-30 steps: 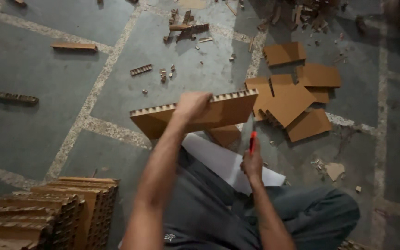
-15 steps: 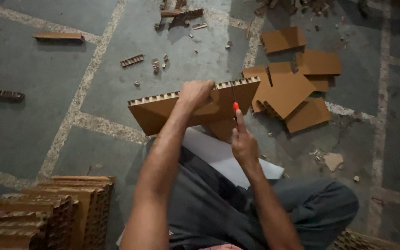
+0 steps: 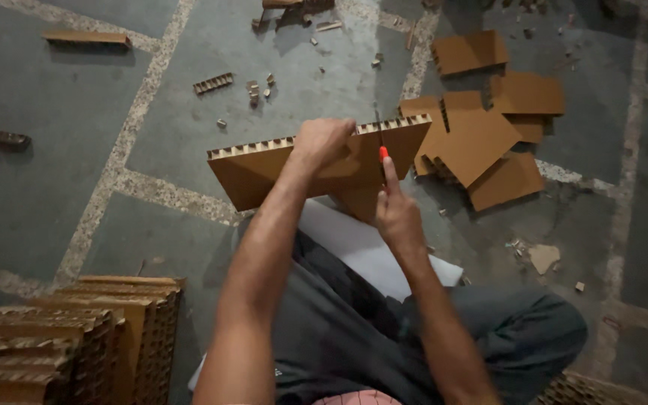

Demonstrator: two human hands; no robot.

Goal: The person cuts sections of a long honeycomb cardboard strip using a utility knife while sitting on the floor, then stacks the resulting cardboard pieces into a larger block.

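Knife blade: the thin blade above the red-handled knife [image 3: 382,154] is too slim and dark to trace against the honeycomb cardboard board [image 3: 264,169].
Board's lower edge: hidden behind the left hand [image 3: 322,141] and forearm.
White sheet [image 3: 354,244]: partly covered by the legs.
Cardboard stack [image 3: 61,337]: cut off by the bottom-left edge.
Floor scraps [image 3: 253,86]: too small to identify.

No packages, labels, signs or screens showing anywhere in view. Only plain brown cardboard lying about, unprinted as far as can be told.
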